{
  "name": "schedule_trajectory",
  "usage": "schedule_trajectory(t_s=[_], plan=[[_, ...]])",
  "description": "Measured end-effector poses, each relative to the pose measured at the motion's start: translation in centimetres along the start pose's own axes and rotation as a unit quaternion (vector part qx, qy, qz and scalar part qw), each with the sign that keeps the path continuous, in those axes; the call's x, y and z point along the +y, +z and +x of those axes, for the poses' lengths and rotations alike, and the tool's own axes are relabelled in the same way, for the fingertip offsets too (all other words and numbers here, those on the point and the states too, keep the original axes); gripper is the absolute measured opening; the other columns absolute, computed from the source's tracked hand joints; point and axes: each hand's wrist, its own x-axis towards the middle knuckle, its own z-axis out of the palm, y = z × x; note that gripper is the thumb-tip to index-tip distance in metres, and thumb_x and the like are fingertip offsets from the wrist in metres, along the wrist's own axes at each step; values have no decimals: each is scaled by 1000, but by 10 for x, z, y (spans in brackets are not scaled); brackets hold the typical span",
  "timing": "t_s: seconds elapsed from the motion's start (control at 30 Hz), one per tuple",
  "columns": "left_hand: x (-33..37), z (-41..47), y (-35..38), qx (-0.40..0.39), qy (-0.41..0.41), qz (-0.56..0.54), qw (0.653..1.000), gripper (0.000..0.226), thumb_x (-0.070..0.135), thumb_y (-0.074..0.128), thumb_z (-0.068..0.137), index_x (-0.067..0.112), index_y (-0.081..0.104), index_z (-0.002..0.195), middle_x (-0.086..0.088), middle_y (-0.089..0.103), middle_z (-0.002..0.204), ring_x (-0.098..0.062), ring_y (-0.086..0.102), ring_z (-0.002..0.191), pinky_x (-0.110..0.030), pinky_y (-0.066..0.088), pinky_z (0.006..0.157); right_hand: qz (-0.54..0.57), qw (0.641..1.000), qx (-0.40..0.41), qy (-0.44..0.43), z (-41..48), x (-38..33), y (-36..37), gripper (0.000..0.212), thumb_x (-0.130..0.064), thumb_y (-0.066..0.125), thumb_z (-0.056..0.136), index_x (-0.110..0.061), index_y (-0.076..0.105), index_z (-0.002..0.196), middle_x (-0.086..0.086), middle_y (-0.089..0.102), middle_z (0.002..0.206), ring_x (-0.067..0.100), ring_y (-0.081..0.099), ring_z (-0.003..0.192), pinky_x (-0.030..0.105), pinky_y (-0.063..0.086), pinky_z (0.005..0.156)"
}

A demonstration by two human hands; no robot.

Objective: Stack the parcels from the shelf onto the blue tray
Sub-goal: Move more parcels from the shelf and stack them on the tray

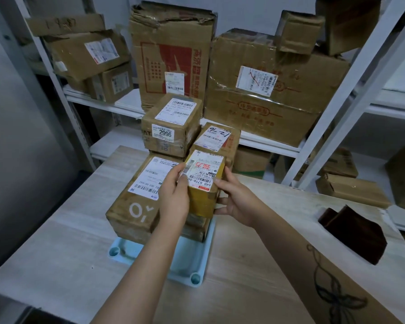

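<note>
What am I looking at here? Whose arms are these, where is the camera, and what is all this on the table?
There is no machine here. These are a person's two bare arms, filmed by one camera worn on the head, looking forward and down. The left hand and right hand together grip a small parcel wrapped in yellowish tape. Below it, a blue tray lies on the wooden table and carries cardboard parcels. The nearest is a large parcel with a white label. Behind it, a parcel marked 2996 sits higher. A dark folded cloth lies to the right. Beyond the table stand white shelves with more boxes.
</note>
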Motion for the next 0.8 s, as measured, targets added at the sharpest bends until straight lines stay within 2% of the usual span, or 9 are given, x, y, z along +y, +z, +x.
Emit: schedule_trajectory(t_s=[0.03,0.1,0.13,0.2,0.27,0.43,0.5,0.67,0.8], plan=[[-1,3,-2,1,2,18,1000,32,9,42,96,13,60,122,-1,63,116,-16,57,109,-32,45,92,-4,1000,2,0,2,2,2,60,-23,54,95,-41,26,145,-8,57,126,30,53,121,58,45,96],[-6,9,-4,-5,-2,45,999,31,10,43,96,13,60,122,-5,63,120,-20,56,112,-40,44,99,-16,1000,6,-5,3,4,4,49,-18,52,96,-40,34,136,-6,59,123,20,59,109,43,56,80],[-9,10,-5,-10,-5,56,998,31,10,43,96,13,60,122,-7,62,121,-21,56,113,-42,44,100,-23,1000,10,-6,3,5,5,45,-15,51,96,-42,36,130,-5,60,121,15,61,102,33,57,70],[-11,11,-5,-18,-7,71,997,30,11,44,97,13,60,122,-7,62,122,-21,56,114,-43,43,101,-36,999,25,-10,3,6,7,37,-14,52,96,-40,42,120,-4,62,118,9,62,95,26,55,63],[-10,10,-7,-21,-6,76,997,30,12,45,97,13,59,123,-7,62,123,-21,55,115,-41,43,101,-38,998,46,-15,4,5,9,30,-15,54,95,-36,47,115,-2,63,118,10,62,96,27,53,69],[-2,10,-8,-62,-5,109,992,39,20,54,94,15,53,132,-4,57,128,-15,53,115,-32,42,99,-65,993,92,-32,7,2,9,35,-23,54,95,-27,51,130,-3,64,124,17,58,113,41,46,96],[0,10,-8,-72,0,130,989,43,19,55,93,15,49,135,-3,54,133,-13,49,115,-26,39,96,-64,993,91,-27,7,2,10,34,-21,54,95,-28,51,128,-4,63,125,16,58,112,41,45,96],[-1,11,-6,-84,20,147,985,38,15,50,95,14,51,133,-5,49,138,-19,47,123,-31,37,104,-69,993,93,-10,8,2,10,48,-22,58,93,-26,42,137,-4,61,126,17,57,115,41,48,92],[-2,12,-4,-75,34,164,983,36,14,50,95,15,53,131,-7,44,140,-20,44,125,-28,33,104,-71,994,81,13,3,0,6,51,-30,60,91,-25,38,138,-10,62,110,12,59,102,34,49,83]])
